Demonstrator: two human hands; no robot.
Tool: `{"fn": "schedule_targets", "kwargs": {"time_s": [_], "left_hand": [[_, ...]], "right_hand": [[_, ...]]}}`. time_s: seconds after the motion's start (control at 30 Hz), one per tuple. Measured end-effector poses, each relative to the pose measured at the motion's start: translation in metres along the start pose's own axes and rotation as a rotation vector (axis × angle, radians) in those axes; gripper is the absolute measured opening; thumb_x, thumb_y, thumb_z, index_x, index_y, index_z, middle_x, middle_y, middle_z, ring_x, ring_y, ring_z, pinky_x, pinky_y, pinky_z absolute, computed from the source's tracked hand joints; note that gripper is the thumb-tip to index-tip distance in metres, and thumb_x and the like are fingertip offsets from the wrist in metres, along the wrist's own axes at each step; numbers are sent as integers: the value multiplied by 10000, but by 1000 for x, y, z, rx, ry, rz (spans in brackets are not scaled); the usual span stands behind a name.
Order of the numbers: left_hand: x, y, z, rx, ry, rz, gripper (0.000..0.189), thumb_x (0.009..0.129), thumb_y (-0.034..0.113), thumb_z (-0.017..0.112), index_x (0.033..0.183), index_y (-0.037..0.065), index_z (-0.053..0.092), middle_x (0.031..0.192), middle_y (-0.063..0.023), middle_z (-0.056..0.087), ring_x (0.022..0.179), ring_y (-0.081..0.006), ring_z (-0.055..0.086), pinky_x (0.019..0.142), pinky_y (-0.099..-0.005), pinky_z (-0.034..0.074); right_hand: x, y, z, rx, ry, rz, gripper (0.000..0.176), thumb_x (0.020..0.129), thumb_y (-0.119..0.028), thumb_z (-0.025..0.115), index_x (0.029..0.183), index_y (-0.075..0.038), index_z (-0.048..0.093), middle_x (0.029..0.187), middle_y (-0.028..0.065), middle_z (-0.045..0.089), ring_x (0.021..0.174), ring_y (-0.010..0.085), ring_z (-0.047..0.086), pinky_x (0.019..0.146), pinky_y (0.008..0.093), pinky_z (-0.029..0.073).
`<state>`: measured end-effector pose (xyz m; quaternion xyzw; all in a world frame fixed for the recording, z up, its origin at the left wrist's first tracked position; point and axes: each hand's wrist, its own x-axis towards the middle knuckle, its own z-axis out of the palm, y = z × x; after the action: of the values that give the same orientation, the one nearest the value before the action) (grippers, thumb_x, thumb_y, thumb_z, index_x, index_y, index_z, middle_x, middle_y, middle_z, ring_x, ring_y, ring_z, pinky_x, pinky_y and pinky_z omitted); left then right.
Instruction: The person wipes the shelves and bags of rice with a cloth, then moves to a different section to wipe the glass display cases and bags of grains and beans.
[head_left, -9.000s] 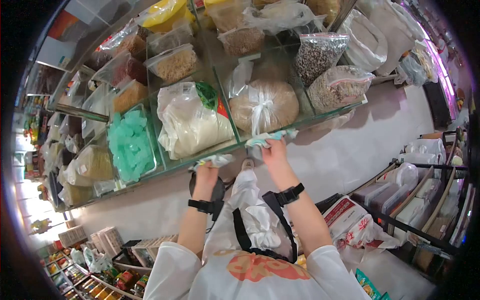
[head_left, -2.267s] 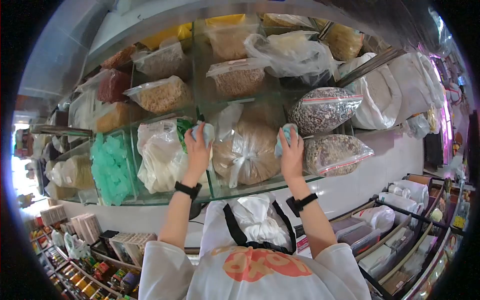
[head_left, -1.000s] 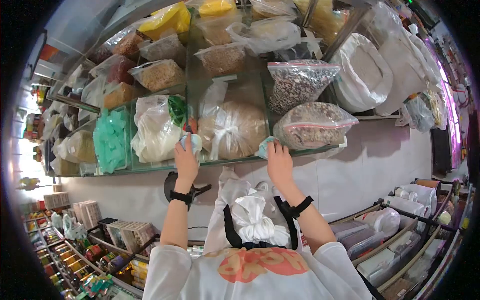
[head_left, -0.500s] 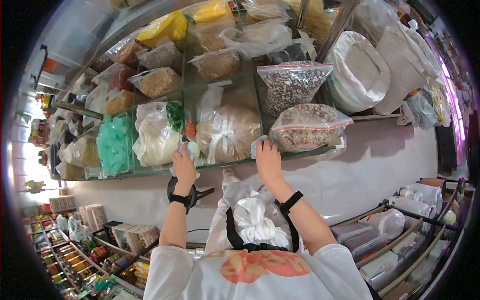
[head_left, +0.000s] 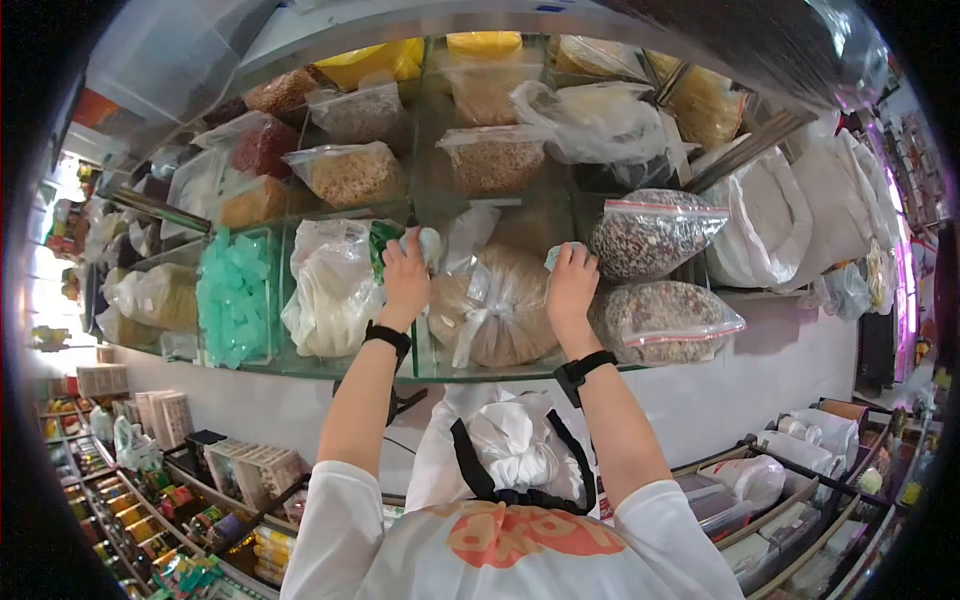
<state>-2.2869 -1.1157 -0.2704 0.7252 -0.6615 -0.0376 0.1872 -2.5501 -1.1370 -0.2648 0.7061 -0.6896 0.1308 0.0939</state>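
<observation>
My left hand [head_left: 405, 282] is closed round a bunched pale cloth [head_left: 431, 248], on the glass divider between two compartments. To its left lies a white plastic bag [head_left: 335, 290] with a green print. My right hand [head_left: 572, 292] grips a light blue cloth [head_left: 552, 258] at the divider on the other side. Between the two hands sits a tied clear bag of brown powder or fine grain [head_left: 497, 300]. Right of my right hand, zip bags of mixed grain [head_left: 655, 235] are stacked, the lower one [head_left: 665, 322] nearer the front edge.
Turquoise packets [head_left: 236, 300] fill a compartment at the left. Behind are bags of peanuts or beans [head_left: 350, 175] and a crumpled clear bag [head_left: 600, 120]. A large white sack [head_left: 765, 220] stands at the right. Shelves of jars [head_left: 140, 520] and packages [head_left: 760, 480] lie behind me.
Both hands have moved farther back along the glass dividers, away from the front edge, still with the cloths. The view has shifted, so the counter appears lower and farther right.
</observation>
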Motion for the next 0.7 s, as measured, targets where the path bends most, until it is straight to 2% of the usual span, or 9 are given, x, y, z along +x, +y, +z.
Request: {"fn": "schedule_targets", "kwargs": {"time_s": [0.1,0.17,0.23,0.33,0.43,0.53,0.6,0.7], "left_hand": [[31,-1,4,-40,52,50,644,754,32,592,1340,107,338,1088,-237,408,992,-438,437,796,-478,434],[50,-3,5,-19,57,64,634,759,21,570,1342,106,335,1096,-240,406,992,-437,437,796,-479,435],[62,-4,7,-32,-18,4,630,793,-2,576,1354,86,305,1124,-259,400,986,-438,431,846,-482,399],[67,-2,12,118,-18,-34,656,745,-11,550,1349,110,324,1110,-230,408,1003,-426,442,786,-468,447],[65,-1,12,83,-4,-23,667,738,-21,543,1352,113,319,1115,-229,406,1010,-425,442,790,-454,456],[65,-3,14,89,-2,-25,674,735,-28,542,1353,117,317,1119,-228,403,1010,-426,442,792,-447,463],[63,-3,13,99,14,-11,680,734,-27,548,1355,118,314,1121,-227,401,1010,-426,442,794,-447,465],[59,-2,9,96,28,-3,680,733,-24,553,1355,119,317,1117,-224,403,1006,-422,444,786,-446,467]], "right_hand": [[29,-8,5,-83,-35,14,359,756,-58,663,1060,-47,473,1077,136,491,965,310,521,725,392,509],[51,-11,9,-111,-118,-25,392,766,-34,650,1108,-42,459,1136,147,467,1018,333,497,761,384,513],[73,-11,20,-88,-129,-19,403,770,-33,647,1126,-44,457,1161,147,456,1019,332,492,765,379,511],[95,-17,33,-66,-152,44,412,785,-28,636,1154,-48,455,1183,148,454,1010,324,480,797,372,495],[91,-24,41,-88,-77,152,412,782,-18,629,1156,-47,457,1173,150,462,1005,318,474,814,386,477],[88,-21,42,-81,-104,142,417,773,-28,631,1154,-53,463,1175,148,468,1009,316,477,820,393,459],[83,-17,33,-102,-65,27,375,775,-68,633,1114,-65,474,1159,121,475,994,306,491,802,398,457],[60,-17,24,-109,19,7,311,794,-112,615,1068,-73,473,1129,95,477,993,295,495,800,397,457]]}}
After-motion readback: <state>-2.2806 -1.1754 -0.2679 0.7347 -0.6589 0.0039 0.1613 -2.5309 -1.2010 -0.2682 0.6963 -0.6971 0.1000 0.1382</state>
